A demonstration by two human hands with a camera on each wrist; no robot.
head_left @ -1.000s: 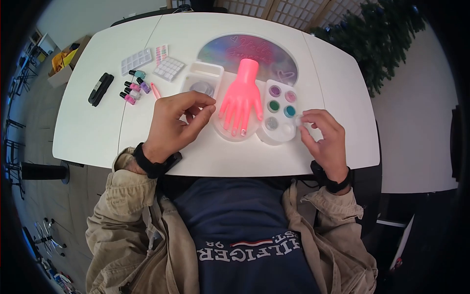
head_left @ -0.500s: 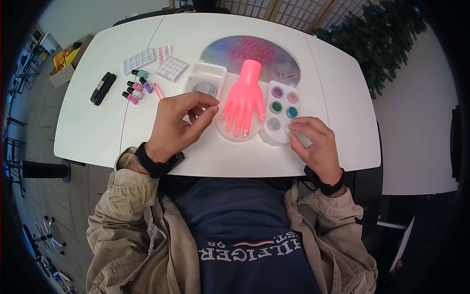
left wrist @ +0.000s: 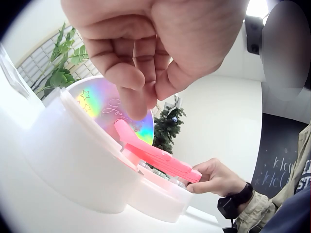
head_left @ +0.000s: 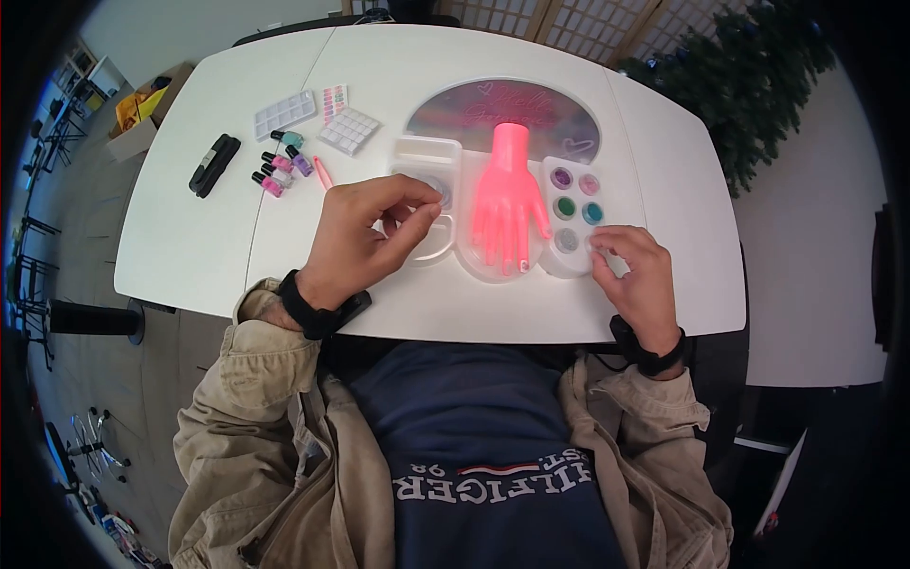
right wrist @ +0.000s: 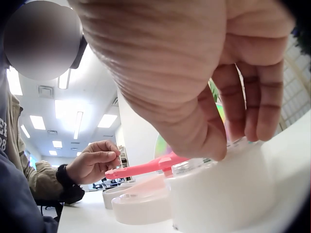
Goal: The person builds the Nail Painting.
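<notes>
In the head view the left hand (head_left: 365, 232) hovers over the front left of the white nail stand, thumb and fingertips together; whether a tiny thing is between them cannot be told. The right hand (head_left: 643, 284) pinches a small clear round container at the front right corner of the white jar holder (head_left: 569, 266). Its fingers (right wrist: 219, 141) reach down to the holder's top in the right wrist view. Between the hands, a pink model hand (head_left: 507, 194) lies palm down with fingers towards the person; one nail carries a decoration. Jars with purple, pink, green, teal and silver contents sit in the holder.
Several nail polish bottles (head_left: 282, 171), a pink tool (head_left: 322, 174), two compartment trays (head_left: 349, 131), a nail sheet (head_left: 335, 100) and a black strap-like item (head_left: 214, 165) lie on the left. Behind the model hand stands an iridescent panel (head_left: 455, 109).
The right hand has moved from beside the holder's right edge onto its front right corner, with the clear container. The left hand keeps its pose. The head view has shifted slightly.
</notes>
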